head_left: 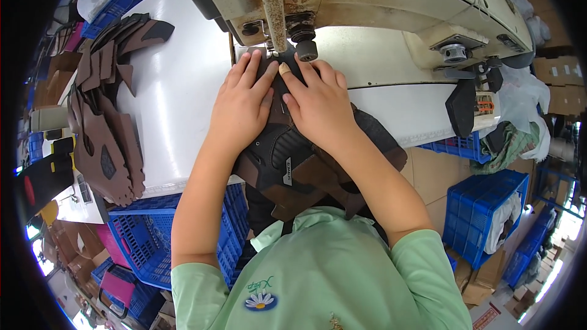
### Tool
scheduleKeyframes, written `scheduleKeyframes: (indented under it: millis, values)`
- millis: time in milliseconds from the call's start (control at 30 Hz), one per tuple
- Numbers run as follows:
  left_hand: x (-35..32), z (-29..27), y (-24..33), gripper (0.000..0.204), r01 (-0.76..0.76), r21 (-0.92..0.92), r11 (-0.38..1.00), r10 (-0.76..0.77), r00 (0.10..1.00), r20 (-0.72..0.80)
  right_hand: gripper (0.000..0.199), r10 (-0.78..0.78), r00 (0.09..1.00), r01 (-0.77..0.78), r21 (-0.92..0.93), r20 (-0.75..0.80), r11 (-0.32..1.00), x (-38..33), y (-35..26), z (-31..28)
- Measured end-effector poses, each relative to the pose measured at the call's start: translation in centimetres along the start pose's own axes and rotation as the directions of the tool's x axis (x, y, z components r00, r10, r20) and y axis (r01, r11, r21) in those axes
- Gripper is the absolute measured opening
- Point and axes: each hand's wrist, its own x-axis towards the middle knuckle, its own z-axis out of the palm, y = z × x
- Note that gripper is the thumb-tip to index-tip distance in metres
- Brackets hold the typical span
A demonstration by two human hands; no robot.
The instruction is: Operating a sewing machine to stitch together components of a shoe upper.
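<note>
On the left, brown pieces [98, 107] are heaped on the white table [168, 116]. The left hand [241, 101] is opened nearly flat, its fingers laid on the dark piece [284, 146], which is placed under the head of the machine [367, 3] and extended past the table edge. By the right hand [324, 107], also flat, the same piece is pressed, not gripped. Further right, a blue crate [474, 211] is seen.

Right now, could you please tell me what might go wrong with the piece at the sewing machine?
The left hand and right hand press the dark workpiece close to the stitching area of the sewing machine, so a finger might get caught. The workpiece also hangs past the front edge of the table, so it could drag.
</note>
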Motion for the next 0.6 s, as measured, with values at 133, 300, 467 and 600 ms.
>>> scheduleKeyframes:
  millis: [133,300,467,600]
  values:
    - [0.1,0.0,0.0,0.043,-0.011,-0.001,1.000,0.011,0.999,-0.034,0.047,0.006,1.000,-0.006,0.022,-0.007,1.000,0.1,0.0,-0.2]
    - [-0.2,0.0,-0.1,0.039,0.052,-0.078,0.996,-0.058,0.996,-0.074,0.039,0.012,1.000,-0.013,0.155,0.001,0.988,0.0,0.8,-0.8]
    - [-0.5,0.3,-0.1,0.032,0.100,-0.090,0.991,-0.113,0.981,-0.160,0.033,-0.004,1.000,-0.002,0.215,0.026,0.977,-0.2,0.9,-1.5]
    - [-0.2,0.1,-0.4,0.031,0.055,-0.120,0.991,-0.072,0.987,-0.147,0.034,0.006,0.999,-0.012,0.177,0.036,0.984,-0.3,0.8,-1.4]
